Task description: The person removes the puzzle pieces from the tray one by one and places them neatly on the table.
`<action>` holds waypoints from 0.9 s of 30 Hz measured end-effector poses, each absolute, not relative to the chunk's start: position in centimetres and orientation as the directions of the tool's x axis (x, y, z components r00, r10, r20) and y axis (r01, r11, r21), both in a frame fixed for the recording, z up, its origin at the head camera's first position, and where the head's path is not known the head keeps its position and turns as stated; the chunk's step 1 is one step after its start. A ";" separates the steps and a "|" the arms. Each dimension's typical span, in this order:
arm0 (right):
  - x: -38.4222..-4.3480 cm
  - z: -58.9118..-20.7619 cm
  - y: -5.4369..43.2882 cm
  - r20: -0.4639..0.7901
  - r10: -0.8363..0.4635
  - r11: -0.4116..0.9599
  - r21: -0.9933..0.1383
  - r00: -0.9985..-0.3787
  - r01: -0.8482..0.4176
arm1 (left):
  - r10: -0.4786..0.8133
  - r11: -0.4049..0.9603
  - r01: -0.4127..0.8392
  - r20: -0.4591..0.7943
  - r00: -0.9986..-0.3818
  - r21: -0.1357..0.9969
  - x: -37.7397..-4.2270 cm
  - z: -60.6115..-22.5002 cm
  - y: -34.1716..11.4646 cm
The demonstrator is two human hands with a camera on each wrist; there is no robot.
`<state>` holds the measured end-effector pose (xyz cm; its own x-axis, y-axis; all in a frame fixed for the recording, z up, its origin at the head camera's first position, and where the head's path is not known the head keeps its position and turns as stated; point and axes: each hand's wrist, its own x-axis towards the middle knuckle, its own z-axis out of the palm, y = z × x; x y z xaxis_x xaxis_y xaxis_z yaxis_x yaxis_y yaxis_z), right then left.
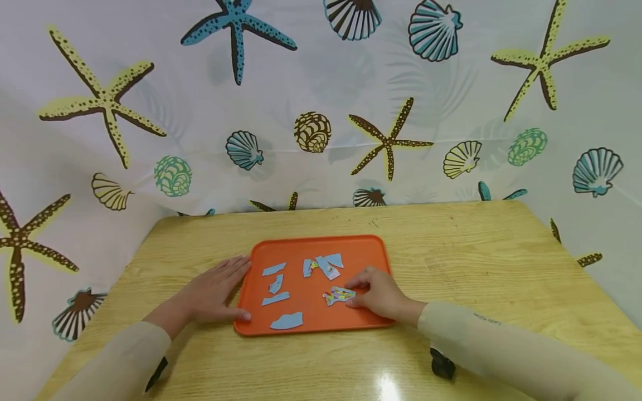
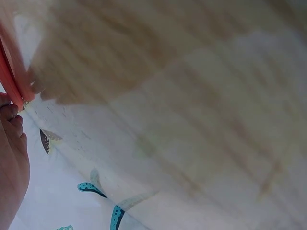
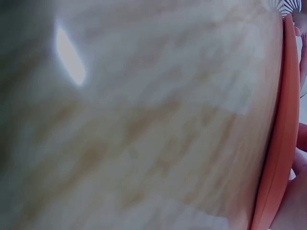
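On the orange tray [image 1: 311, 245] lie several torn paper pieces, mostly pale blue. My right hand [image 1: 383, 295] is over the tray's right side, with thumb and index finger pinching the right end of a torn multicoloured paper piece [image 1: 338, 295]. Behind it, a cluster of blue strips [image 1: 328, 267] includes a coloured patch. My left hand [image 1: 213, 292] rests at the tray's left rim, fingers extended and thumb over the near left corner. Closest to that thumb is a loose blue piece [image 1: 287, 321]. In both wrist views, the hands show only partly at the frame edge.
The tray sits on a light wooden table [image 1: 466, 262]. Further blue scraps lie in its left half, among them a strip [image 1: 276, 298] and a small printed piece [image 1: 276, 284]. A white curtain [image 1: 281, 178] with starfish and shells surrounds the table's back and sides.
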<state>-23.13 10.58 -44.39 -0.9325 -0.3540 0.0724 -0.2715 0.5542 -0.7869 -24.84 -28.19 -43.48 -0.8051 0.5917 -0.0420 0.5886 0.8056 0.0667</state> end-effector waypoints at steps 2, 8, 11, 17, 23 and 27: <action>-23.1 -44.5 10.5 0.074 -0.350 0.558 -0.784 -0.934 -0.271 | 0.589 0.807 0.586 -0.046 -0.807 0.069 -24.8 -43.5 -28.2; -23.0 -44.5 10.3 0.081 -0.347 0.569 -0.774 -0.934 -0.278 | 0.588 0.809 0.585 -0.052 -0.807 0.065 -24.9 -43.6 -28.3; -23.0 -44.4 10.3 0.070 -0.350 0.582 -0.765 -0.934 -0.276 | 0.586 0.810 0.583 -0.055 -0.808 0.064 -25.0 -43.6 -28.3; -23.0 -44.2 10.4 0.053 -0.341 0.588 -0.767 -0.938 -0.257 | 0.591 0.806 0.588 -0.048 -0.805 0.068 -24.8 -43.3 -28.1; -23.6 -44.1 10.7 0.054 -0.301 0.545 -0.810 -0.952 -0.218 | 0.595 0.803 0.593 -0.050 -0.802 0.053 -24.8 -43.2 -28.0; -23.8 -44.0 10.8 0.049 -0.294 0.519 -0.830 -0.954 -0.203 | 0.592 0.806 0.589 -0.059 -0.804 0.058 -24.8 -43.1 -28.0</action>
